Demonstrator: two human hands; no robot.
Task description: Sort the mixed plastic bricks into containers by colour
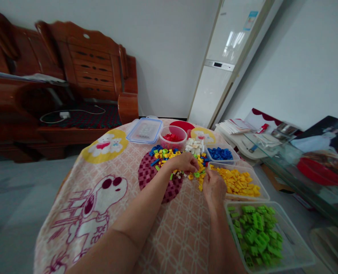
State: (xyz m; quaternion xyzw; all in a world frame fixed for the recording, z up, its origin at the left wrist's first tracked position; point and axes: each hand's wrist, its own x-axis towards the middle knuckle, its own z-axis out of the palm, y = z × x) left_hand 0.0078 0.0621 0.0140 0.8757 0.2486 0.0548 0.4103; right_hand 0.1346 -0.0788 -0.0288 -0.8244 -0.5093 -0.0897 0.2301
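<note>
Both my hands rest in a mixed pile of small coloured bricks (pixel 169 155) on a cartoon-printed cloth (pixel 106 198). My left hand (pixel 183 163) lies curled over the pile, fingers pinched together at its right edge. My right hand (pixel 213 186) sits just right of the pile, fingers bent down among yellow and green bricks beside the tray of yellow bricks (pixel 239 182). What either hand grips is too small to make out.
Sorted tubs ring the pile: green bricks (pixel 257 234) at the near right, blue bricks (pixel 220 153), white bricks (pixel 194 145), red bricks (pixel 173 137), and a clear lid (pixel 144 130). A wooden bench (pixel 71 83) stands left, a glass table (pixel 300 163) right.
</note>
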